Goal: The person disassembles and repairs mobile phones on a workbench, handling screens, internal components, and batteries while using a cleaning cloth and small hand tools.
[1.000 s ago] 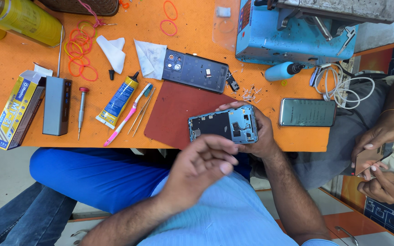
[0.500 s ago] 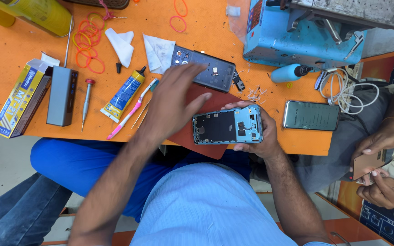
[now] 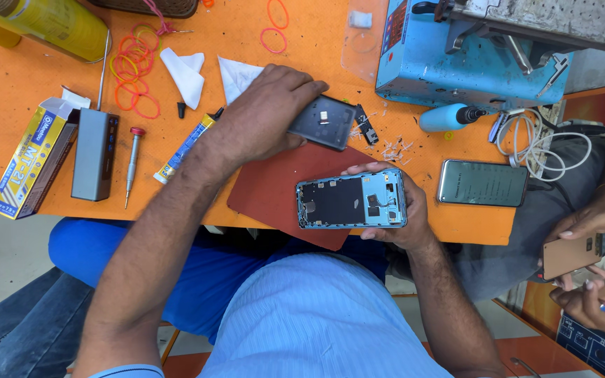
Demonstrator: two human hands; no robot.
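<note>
Since half a second ago your left hand (image 3: 264,119) has pushed further up the orange table (image 3: 8,98) and now lies palm-down with fingers curled over the near end of the dark back cover (image 3: 325,122). Your right hand (image 3: 397,213) grips the opened blue phone frame (image 3: 351,201) from beneath, fingers wrapped round its right edge. Cover sits just above and left of the frame over the red mat (image 3: 274,192), long axes roughly parallel, left hand nearer.

Bare orange table (image 3: 8,105) far left; glue tube (image 3: 185,148), screwdriver (image 3: 133,162), rubber bands (image 3: 134,73) crowd centre-left.
</note>
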